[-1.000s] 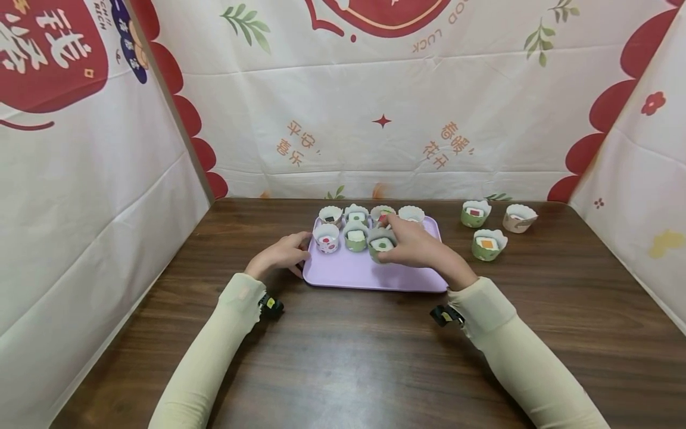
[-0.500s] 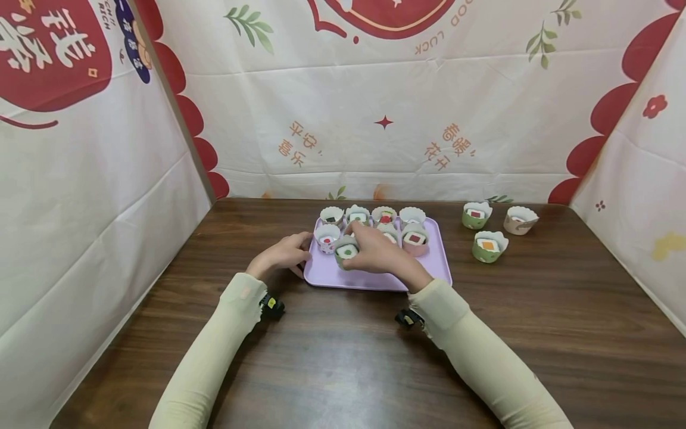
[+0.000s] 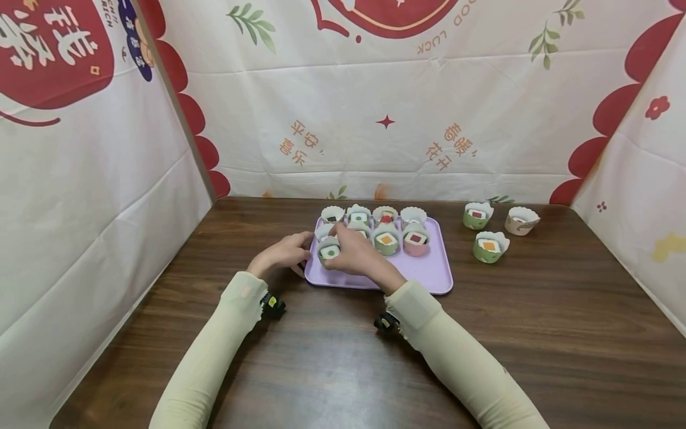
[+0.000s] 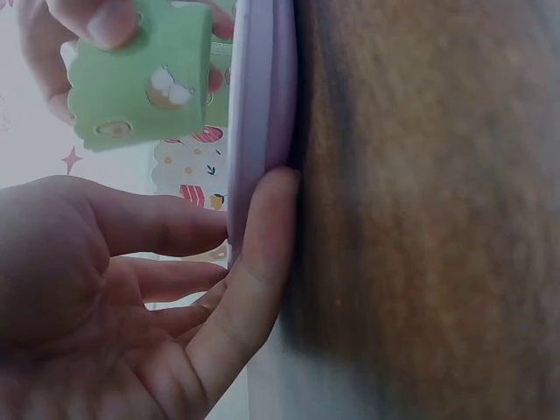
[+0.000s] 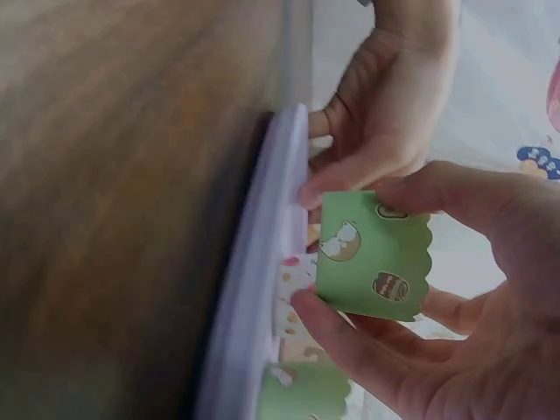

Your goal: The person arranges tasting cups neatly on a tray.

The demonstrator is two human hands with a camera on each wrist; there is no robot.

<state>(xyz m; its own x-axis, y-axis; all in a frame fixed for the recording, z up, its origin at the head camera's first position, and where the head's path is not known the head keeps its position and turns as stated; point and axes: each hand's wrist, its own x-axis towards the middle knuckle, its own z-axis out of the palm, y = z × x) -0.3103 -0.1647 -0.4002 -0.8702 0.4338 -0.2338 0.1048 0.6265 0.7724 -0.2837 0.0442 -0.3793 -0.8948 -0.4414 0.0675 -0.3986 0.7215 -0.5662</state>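
A lilac tray (image 3: 423,271) lies on the brown table and carries several paper cups with small blocks inside. My right hand (image 3: 339,250) grips a green paper cup (image 3: 329,252) just above the tray's front left corner; the cup (image 5: 376,258) shows printed animals, pinched between thumb and fingers. My left hand (image 3: 299,253) rests at the tray's left rim (image 4: 262,105), with its straight fingers (image 4: 254,262) pressed against that rim. The green cup (image 4: 144,74) hangs just beyond those fingers.
On the tray's second row stand a green cup (image 3: 386,239) and a pink cup (image 3: 415,240). Three more cups stand on the table to the right: green (image 3: 477,215), beige (image 3: 521,220), green (image 3: 489,246). Printed cloth walls enclose the table on three sides.
My right hand has carried the green cup leftward, from the tray's middle to its left part, uncovering the second-row cups. The left hand has stayed at the rim.
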